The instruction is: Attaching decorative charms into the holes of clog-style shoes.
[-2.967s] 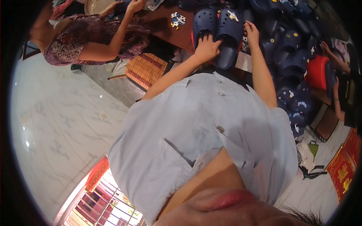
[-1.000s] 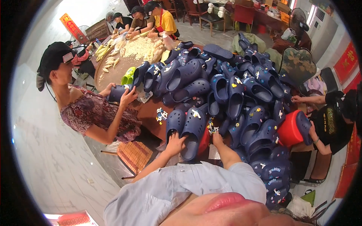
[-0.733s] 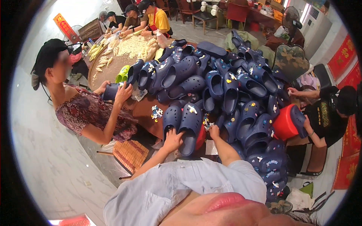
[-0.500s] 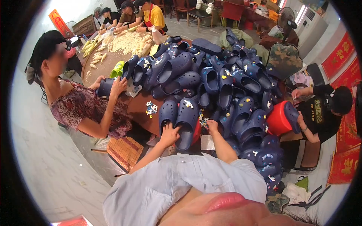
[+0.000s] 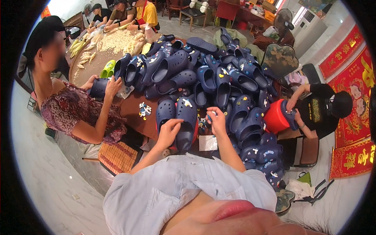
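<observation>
A pair of navy foam clogs [image 5: 178,113] with small charms lies sole-down at the near edge of a round brown table [image 5: 133,117]. My left hand [image 5: 169,131] grips the heel end of this pair. My right hand [image 5: 216,119] is just to the right of the pair, beside a big heap of navy clogs [image 5: 211,78], its fingers pinched on what looks like a small charm. Both forearms reach out from my light blue shirt.
A person in a patterned dress [image 5: 74,113] at the left holds a navy clog [image 5: 98,87]. At the right, a person in black [image 5: 321,111] handles a red bucket [image 5: 276,117]. Loose charms [image 5: 144,110], a white packet [image 5: 207,143] and a woven stool [image 5: 117,156] lie near. More people sit at the far side.
The view has swung up from my shirt to the whole table. My hands have stayed at the clog pair; the right hand has shifted slightly right of it.
</observation>
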A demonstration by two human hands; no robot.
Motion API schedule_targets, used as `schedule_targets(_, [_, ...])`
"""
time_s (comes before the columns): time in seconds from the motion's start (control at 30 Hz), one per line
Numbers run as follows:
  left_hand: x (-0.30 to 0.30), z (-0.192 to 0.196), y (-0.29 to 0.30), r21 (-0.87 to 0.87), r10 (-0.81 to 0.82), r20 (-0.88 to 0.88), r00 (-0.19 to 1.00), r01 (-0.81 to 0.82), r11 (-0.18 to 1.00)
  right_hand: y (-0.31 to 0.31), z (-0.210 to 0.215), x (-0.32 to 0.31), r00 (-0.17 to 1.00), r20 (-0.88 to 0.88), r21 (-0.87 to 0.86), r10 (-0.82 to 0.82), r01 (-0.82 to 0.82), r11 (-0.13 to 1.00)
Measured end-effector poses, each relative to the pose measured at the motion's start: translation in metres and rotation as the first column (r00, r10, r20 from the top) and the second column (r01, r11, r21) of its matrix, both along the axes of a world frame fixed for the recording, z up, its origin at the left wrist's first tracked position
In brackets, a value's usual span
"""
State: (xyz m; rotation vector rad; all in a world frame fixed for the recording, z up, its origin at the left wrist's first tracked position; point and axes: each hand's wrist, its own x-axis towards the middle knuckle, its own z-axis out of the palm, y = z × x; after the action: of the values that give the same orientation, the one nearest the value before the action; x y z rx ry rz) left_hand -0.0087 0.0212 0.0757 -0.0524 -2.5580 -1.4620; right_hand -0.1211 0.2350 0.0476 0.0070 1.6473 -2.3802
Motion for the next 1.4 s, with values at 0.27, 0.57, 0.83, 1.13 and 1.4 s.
schedule_targets(0.27, [-0.037, -0.009, 0.025, 0.953, -0.513, 0.053, 0.857, -0.196, -0.229, -0.076, 0.046, 0.054, 0.422, -0.820, 0.547, 0.387, 0.376, 0.748])
schedule_targets(0.57, [-0.032, -0.064, 0.020, 0.853, -0.427, -0.168, 0.889, -0.086, -0.515, -0.091, 0.041, 0.068, 0.215, -0.834, 0.543, 0.508, 0.486, 0.685])
schedule_targets(0.83, [-0.027, -0.022, 0.018, 0.816, -0.491, -0.246, 0.836, -0.095, -0.571, -0.093, 0.036, 0.072, 0.238, -0.862, 0.505, 0.448, 0.481, 0.717])
schedule_targets(1.13, [-0.013, -0.033, 0.016, 0.932, -0.292, 0.099, 0.951, 0.014, 0.362, -0.088, 0.038, 0.081, 0.246, -0.899, 0.436, 0.363, 0.418, 0.797])
schedule_targets(1.4, [-0.027, -0.040, 0.024, 0.740, -0.623, -0.210, 0.753, -0.294, -0.605, -0.081, 0.049, 0.085, 0.303, -0.918, 0.377, 0.258, 0.458, 0.805])
